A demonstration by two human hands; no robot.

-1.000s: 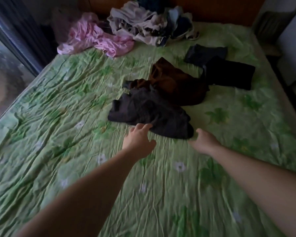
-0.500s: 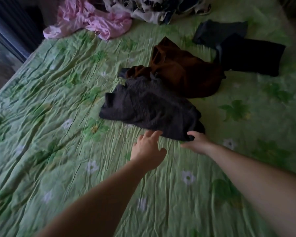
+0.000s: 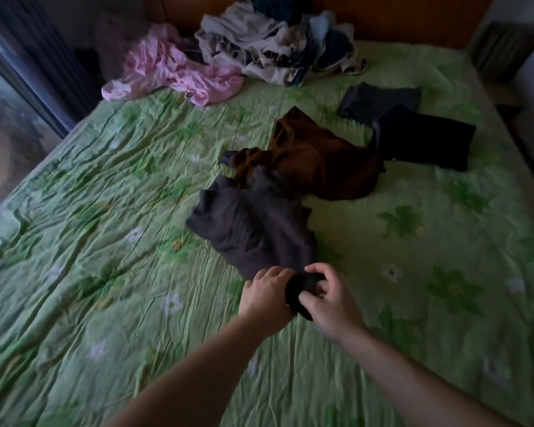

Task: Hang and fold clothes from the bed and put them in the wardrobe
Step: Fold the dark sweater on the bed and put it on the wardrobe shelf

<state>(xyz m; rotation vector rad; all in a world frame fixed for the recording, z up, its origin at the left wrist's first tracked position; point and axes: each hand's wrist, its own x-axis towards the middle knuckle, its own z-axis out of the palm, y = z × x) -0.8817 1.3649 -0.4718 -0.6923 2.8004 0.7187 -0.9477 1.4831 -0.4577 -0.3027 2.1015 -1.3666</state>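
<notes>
A crumpled dark grey garment (image 3: 253, 229) lies mid-bed (image 3: 90, 241), a brown garment (image 3: 321, 161) touching it at 1 o'clock. Both grips, left hand (image 3: 267, 298) and right hand (image 3: 329, 300), curl around its near edge, pinching the fabric.

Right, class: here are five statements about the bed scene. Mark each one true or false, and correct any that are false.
1. Both hands grip the near edge of the dark grey garment. True: left hand and right hand both hold it.
2. The brown garment lies nearer the person than the grey one. False: it lies beyond it.
3. The pink garment sits at the far left of the bed. True.
4. The bedsheet is plain blue. False: it is green with a flower pattern.
5. The mixed heap of clothes lies at the head of the bed. True.
</notes>
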